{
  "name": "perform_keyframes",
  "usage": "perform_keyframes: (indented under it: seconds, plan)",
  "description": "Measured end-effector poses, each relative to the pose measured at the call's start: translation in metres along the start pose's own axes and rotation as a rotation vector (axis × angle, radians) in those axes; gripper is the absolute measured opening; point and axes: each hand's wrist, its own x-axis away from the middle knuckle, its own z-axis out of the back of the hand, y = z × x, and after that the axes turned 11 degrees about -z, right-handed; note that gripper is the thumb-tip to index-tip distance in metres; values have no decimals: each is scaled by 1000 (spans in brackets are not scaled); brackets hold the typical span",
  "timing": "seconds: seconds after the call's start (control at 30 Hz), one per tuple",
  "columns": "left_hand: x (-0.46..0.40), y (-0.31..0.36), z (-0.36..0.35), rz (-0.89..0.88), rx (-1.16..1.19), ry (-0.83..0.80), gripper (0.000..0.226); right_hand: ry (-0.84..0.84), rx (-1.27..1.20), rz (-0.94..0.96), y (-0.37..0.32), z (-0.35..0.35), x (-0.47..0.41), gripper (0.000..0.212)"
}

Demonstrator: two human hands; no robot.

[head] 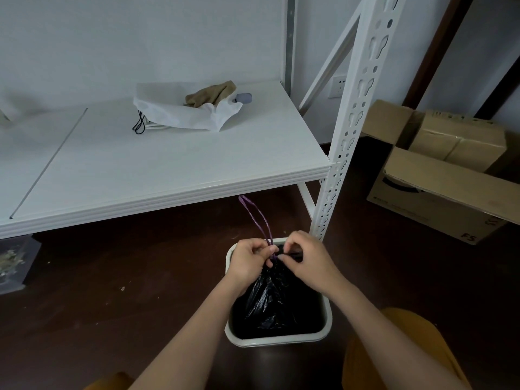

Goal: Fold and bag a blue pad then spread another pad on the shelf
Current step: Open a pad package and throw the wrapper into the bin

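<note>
Spreading wide above and ahead of both hands: white shelf (pixel 168 161), bare of any pad, carrying only a white drawstring bag (pixel 185 114) well beyond reach. Sitting directly beneath the hands: pale bin (pixel 327 319) lined with a black trash bag (pixel 277 299). Pinching the gathered neck: left hand (pixel 251 261) and right hand (pixel 305 258), both curled, touching, working the purple drawstring (pixel 260 218) looping upward. Blue pad not showing, probably inside. Closing out the bagging step, seemingly; next calling for cinching the knot, then fetching another pad.
</note>
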Motion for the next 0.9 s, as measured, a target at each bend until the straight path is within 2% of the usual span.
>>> perform_keyframes:
  seconds: [0.07, 0.17, 0.3, 0.43, 0.5, 0.63, 0.8, 0.9]
  plan:
    - [1, 1, 0, -12, 8, 2, 20, -53, -164, -37, -5, -8, 3, 32]
    - [2, 1, 2, -36, 9, 12, 24, -30, -318, -104, -7, -15, 6, 35]
    - [2, -3, 2, -31, 38, 12, 26, -35, -449, -188, -12, -21, 8, 28]
    - [4, 0, 4, 6, 113, 30, 8, -1, -505, -256, -13, -23, 11, 15]
    - [6, -1, 8, 37, 135, 35, 17, 35, -510, -284, -11, -23, 11, 13]
    - [10, -5, 9, 59, 17, 7, 31, 81, -407, -287, -7, -26, 8, 16]
    - [10, -2, 11, -104, -213, -3, 33, 65, -51, -37, -7, -30, 4, 17]
    - [12, 3, 11, -196, -288, -6, 33, 14, 70, 0, -4, -32, 1, 16]
